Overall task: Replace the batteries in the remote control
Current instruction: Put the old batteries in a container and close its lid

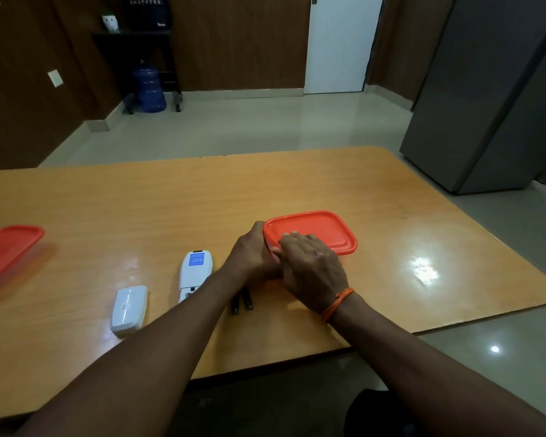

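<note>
While the remote (193, 272) lay face down on the table (170, 200), cover (129, 307) off and 2 batteries (241, 302) out, the left hand (252, 257) and right hand (312, 269) gripped a lidded container (322, 228); refitting apparently remained.

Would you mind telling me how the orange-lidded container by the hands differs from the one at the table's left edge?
The middle container is gripped by the left hand, with the right hand over its lid; the left container is untouched. The middle container shows whole; the left container is cut off by the frame. Both have orange lids and sit on the table.
</note>
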